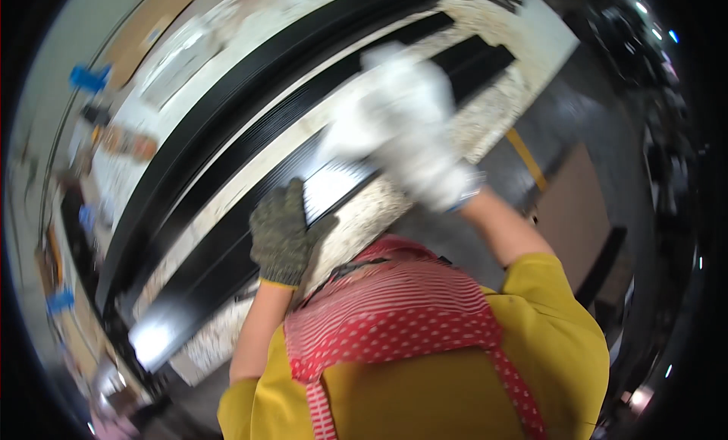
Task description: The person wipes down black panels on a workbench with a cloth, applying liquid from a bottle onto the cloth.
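Observation:
My left hand, in a dark green knitted glove, lies with its fingers out flat on a long black ribbed strip, close to the strip's near edge. Farther along that same strip is my right hand in a white glove. It has a bunched white cloth in its grip, over the strip's surface. Motion smears both the cloth and the right hand, so the single fingers do not show. Light glints off the strip between my two hands.
More long black strips lie side by side beyond on the white, speckle-stained table. A bottle with orange contents, a blue object and a brown cardboard piece are at the far left. A brown board stands to the right.

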`<act>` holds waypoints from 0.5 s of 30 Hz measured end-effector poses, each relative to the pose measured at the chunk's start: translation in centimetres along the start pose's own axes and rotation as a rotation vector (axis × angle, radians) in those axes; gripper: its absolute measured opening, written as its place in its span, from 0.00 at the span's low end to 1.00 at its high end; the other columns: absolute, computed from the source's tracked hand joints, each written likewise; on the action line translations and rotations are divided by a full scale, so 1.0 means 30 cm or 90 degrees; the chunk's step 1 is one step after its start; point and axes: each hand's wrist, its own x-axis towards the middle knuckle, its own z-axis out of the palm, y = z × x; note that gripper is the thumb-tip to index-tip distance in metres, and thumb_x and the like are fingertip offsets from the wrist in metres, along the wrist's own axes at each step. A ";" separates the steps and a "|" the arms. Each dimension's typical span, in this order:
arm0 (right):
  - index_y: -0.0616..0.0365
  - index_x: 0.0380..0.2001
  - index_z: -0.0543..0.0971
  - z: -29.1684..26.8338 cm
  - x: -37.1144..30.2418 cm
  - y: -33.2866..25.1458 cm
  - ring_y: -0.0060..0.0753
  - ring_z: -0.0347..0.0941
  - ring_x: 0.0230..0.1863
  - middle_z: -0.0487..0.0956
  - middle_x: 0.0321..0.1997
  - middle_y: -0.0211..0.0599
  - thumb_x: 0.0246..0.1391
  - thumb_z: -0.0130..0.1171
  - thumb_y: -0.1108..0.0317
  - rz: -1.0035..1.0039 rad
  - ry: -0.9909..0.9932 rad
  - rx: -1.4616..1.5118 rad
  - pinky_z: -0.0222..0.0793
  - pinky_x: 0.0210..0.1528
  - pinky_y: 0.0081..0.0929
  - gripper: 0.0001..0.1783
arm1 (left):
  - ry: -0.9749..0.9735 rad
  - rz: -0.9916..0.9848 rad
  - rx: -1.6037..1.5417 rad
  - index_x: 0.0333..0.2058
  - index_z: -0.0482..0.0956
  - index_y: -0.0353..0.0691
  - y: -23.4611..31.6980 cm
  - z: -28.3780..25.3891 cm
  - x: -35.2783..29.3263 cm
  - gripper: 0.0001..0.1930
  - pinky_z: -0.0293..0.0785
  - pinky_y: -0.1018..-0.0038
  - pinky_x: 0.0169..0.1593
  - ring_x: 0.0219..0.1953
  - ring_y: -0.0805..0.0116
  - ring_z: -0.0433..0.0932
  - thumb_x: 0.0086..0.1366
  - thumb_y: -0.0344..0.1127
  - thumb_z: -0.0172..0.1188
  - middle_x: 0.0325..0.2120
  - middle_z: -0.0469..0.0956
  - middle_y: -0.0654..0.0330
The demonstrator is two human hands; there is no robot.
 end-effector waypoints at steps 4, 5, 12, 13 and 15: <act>0.58 0.33 0.76 0.066 0.128 -0.128 0.32 0.75 0.32 0.76 0.30 0.37 0.55 0.49 0.71 0.141 -0.073 -0.010 0.75 0.38 0.32 0.07 | -0.036 -0.028 -0.026 0.61 0.66 0.36 0.024 -0.021 0.011 0.47 0.61 0.50 0.59 0.58 0.46 0.68 0.53 0.70 0.59 0.55 0.70 0.43; 0.55 0.23 0.77 0.057 0.107 0.012 0.28 0.75 0.30 0.76 0.28 0.35 0.58 0.48 0.66 0.296 -0.116 -0.081 0.74 0.34 0.29 0.12 | -0.037 -0.025 -0.033 0.61 0.66 0.36 0.019 -0.005 0.012 0.47 0.61 0.50 0.59 0.58 0.46 0.68 0.53 0.70 0.59 0.55 0.70 0.43; 0.50 0.37 0.82 0.038 0.112 0.141 0.40 0.78 0.31 0.79 0.33 0.40 0.54 0.48 0.72 0.183 -0.036 -0.084 0.77 0.31 0.38 0.13 | 0.055 0.005 0.008 0.60 0.66 0.40 0.033 0.014 0.021 0.47 0.64 0.52 0.59 0.56 0.48 0.70 0.51 0.70 0.61 0.53 0.71 0.45; 0.54 0.38 0.82 0.117 0.123 0.021 0.40 0.78 0.34 0.78 0.36 0.42 0.52 0.49 0.74 0.059 -0.024 0.005 0.77 0.33 0.38 0.14 | 0.032 -0.006 -0.020 0.60 0.66 0.40 0.042 -0.011 0.023 0.48 0.63 0.51 0.58 0.55 0.46 0.70 0.50 0.71 0.61 0.52 0.71 0.45; 0.58 0.34 0.71 0.088 0.204 -0.236 0.37 0.80 0.39 0.78 0.32 0.43 0.55 0.49 0.65 0.084 -0.293 0.196 0.78 0.36 0.35 0.09 | 0.006 -0.028 0.027 0.60 0.66 0.39 0.003 0.032 0.006 0.48 0.64 0.51 0.57 0.54 0.45 0.70 0.50 0.71 0.61 0.51 0.72 0.44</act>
